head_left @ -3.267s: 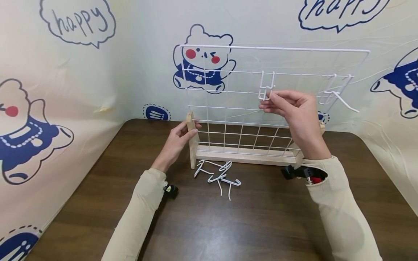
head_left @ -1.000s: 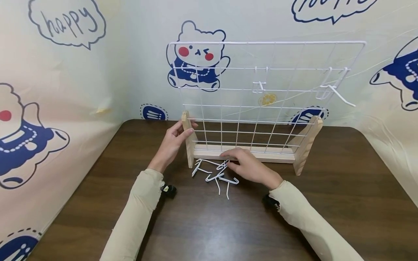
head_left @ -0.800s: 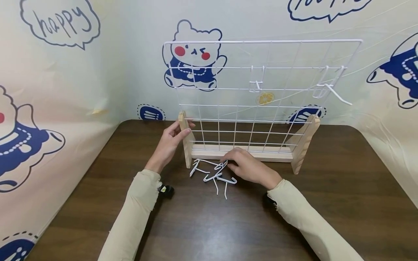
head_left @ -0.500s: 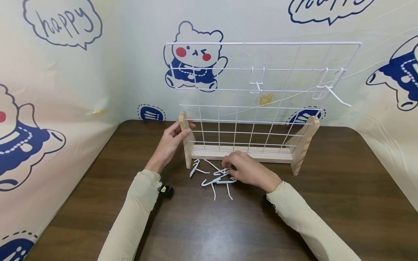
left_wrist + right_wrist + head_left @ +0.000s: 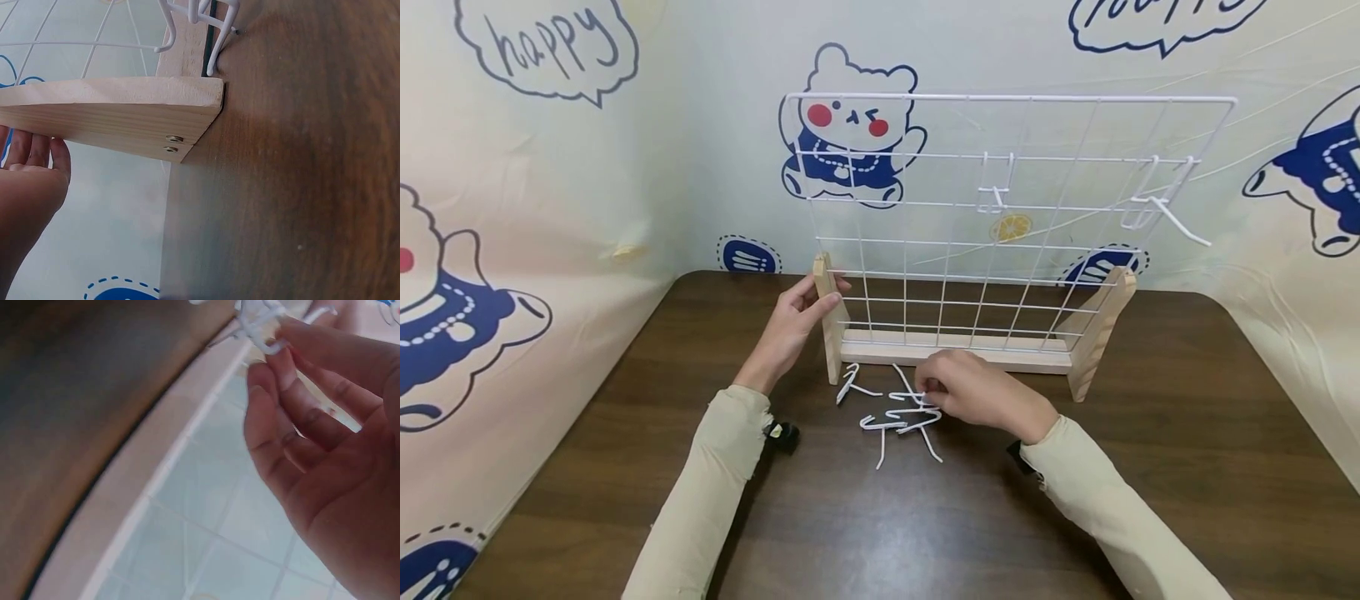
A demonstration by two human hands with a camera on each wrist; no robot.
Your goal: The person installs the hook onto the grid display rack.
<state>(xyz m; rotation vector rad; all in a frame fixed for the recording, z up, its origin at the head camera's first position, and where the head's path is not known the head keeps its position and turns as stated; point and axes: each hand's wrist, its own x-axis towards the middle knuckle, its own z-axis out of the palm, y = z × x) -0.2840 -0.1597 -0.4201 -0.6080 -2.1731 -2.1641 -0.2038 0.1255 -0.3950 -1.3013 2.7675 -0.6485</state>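
Head view shows me the right hand (image 5: pixel 977 392) down at the loose white hooks (image 5: pixel 883 426); about three seconds ago it was up at the middle of the wire grid (image 5: pixel 947 243), where a hook (image 5: pixel 997 196) now hangs. In the last second the small pile has shifted: a hook stem that reached across to the leftmost hook (image 5: pixel 850 385) has come away, leaving that one apart, and the front pair now lie farther from the stand's base (image 5: pixel 895 350).

These hooks are bent white wire, each with a stem, lying overlapped on the brown tabletop (image 5: pixel 880 533) just in front of the pale wooden base, well back toward the far edge. Another hook (image 5: pixel 1180 223) hangs near the grid's right end, its stem jutting forward.

From the right wrist I see thumb and index finger pinched together on a white hook (image 5: pixel 253 330), a nearly closed grip; blur hides its exact outline. On the other side, the left hand (image 5: pixel 786 329) grips the stand's left upright (image 5: pixel 829 325), thumb in front and fingers behind.
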